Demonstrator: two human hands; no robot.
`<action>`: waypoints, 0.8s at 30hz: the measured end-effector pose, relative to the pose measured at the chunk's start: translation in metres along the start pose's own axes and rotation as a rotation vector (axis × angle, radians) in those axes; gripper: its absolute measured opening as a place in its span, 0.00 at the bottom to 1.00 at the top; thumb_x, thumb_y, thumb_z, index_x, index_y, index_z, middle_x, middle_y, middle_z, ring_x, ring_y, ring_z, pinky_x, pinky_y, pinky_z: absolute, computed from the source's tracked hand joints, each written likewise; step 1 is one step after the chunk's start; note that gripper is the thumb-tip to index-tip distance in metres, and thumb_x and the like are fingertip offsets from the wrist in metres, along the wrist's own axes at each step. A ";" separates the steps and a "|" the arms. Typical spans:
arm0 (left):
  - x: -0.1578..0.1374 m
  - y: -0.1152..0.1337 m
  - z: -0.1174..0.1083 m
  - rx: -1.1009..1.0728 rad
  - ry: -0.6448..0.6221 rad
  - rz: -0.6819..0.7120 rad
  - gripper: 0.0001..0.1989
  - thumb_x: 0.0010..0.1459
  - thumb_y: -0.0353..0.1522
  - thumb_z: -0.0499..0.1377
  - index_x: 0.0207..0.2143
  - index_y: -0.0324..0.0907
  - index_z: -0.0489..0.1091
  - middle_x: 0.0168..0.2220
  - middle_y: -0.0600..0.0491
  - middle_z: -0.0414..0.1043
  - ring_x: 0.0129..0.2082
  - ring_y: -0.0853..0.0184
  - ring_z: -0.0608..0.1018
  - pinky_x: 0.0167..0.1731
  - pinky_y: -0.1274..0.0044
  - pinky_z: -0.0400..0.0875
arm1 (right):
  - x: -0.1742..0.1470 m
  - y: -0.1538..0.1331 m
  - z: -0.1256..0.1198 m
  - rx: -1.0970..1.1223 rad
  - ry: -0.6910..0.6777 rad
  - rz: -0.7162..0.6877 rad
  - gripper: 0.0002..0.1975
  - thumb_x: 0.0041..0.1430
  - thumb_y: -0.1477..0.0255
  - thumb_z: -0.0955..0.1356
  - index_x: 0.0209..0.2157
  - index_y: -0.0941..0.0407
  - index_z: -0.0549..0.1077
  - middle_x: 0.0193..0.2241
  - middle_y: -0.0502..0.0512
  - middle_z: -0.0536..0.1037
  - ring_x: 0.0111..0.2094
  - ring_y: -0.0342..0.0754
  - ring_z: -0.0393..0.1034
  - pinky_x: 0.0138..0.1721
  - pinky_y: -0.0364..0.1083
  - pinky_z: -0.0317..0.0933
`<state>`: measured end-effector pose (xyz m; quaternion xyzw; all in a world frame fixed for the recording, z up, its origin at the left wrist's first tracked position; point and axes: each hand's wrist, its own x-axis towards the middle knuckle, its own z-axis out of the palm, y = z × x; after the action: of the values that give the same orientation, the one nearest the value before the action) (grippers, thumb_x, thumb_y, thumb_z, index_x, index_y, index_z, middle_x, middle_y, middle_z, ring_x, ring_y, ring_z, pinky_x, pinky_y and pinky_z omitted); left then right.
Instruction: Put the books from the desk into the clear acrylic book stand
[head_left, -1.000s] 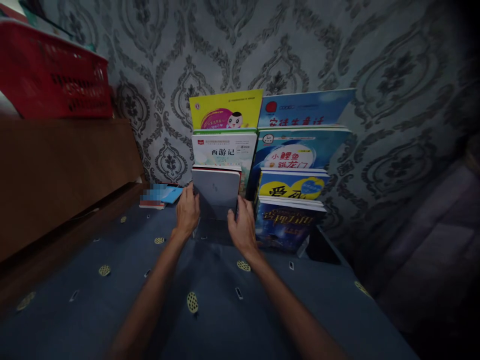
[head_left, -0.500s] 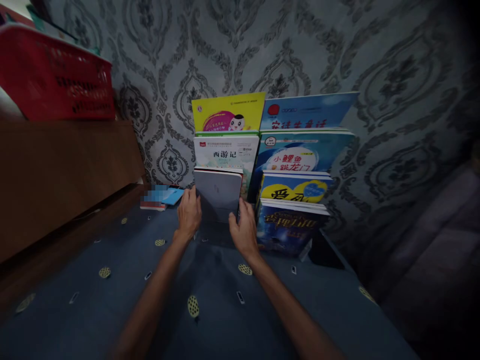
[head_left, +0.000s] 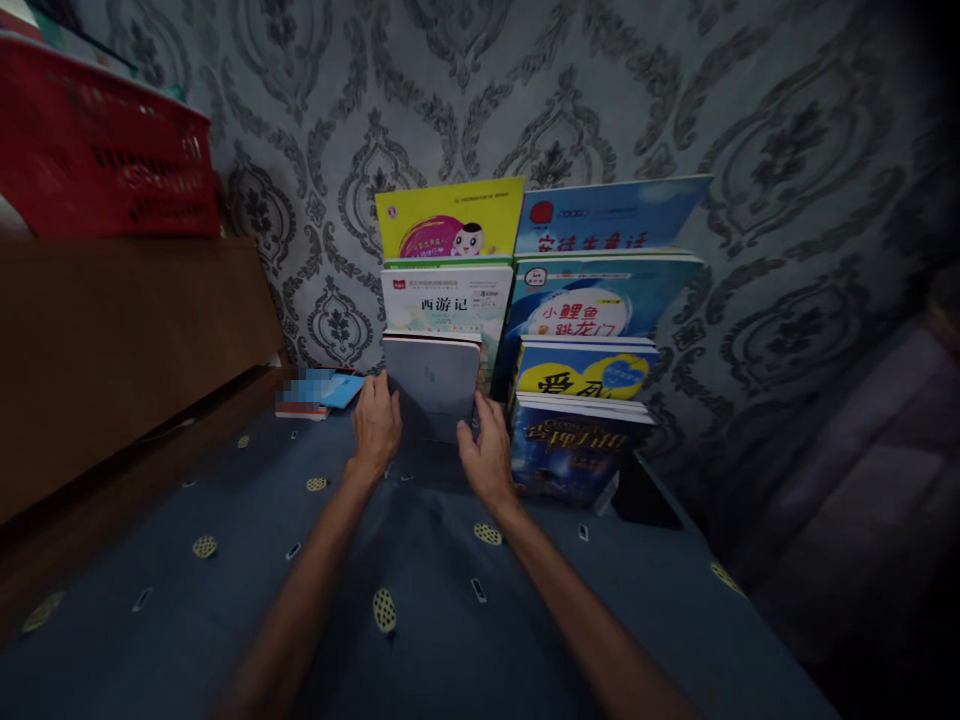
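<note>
Left hand (head_left: 377, 425) and right hand (head_left: 489, 455) flank a grey book (head_left: 431, 380) standing before a white book (head_left: 420, 310).
Fingertips are partly hidden; whether either hand pinches, I cannot tell. The white book's lower part is covered, the red basket (head_left: 60, 150) cut off.

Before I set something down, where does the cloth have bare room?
Bare blue cloth lies between the brown wood and left forearm, between the forearms, and right of the right forearm, in front of the dark blue book. Crowded: the back, where left hand and right hand flank the grey book, with books standing behind and beside it.
</note>
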<state>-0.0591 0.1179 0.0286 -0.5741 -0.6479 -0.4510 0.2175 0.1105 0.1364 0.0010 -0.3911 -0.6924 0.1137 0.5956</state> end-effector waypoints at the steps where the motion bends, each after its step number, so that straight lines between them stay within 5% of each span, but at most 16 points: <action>1: 0.000 0.000 0.000 -0.007 -0.001 -0.002 0.16 0.66 0.29 0.49 0.55 0.36 0.65 0.44 0.41 0.70 0.47 0.56 0.75 0.47 0.67 0.71 | 0.000 0.001 0.000 0.007 0.004 0.006 0.27 0.58 0.70 0.62 0.59 0.61 0.67 0.53 0.67 0.72 0.56 0.58 0.67 0.59 0.59 0.62; 24: 0.005 -0.004 -0.010 -0.242 0.019 -0.019 0.11 0.62 0.30 0.53 0.47 0.40 0.65 0.41 0.48 0.69 0.39 0.62 0.75 0.42 0.70 0.71 | 0.001 0.002 -0.004 0.117 0.010 0.054 0.26 0.58 0.71 0.62 0.58 0.59 0.70 0.52 0.65 0.74 0.52 0.57 0.70 0.55 0.58 0.65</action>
<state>-0.0668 0.1126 0.0365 -0.5856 -0.5919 -0.5336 0.1485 0.1145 0.1373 0.0017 -0.3748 -0.6707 0.1680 0.6176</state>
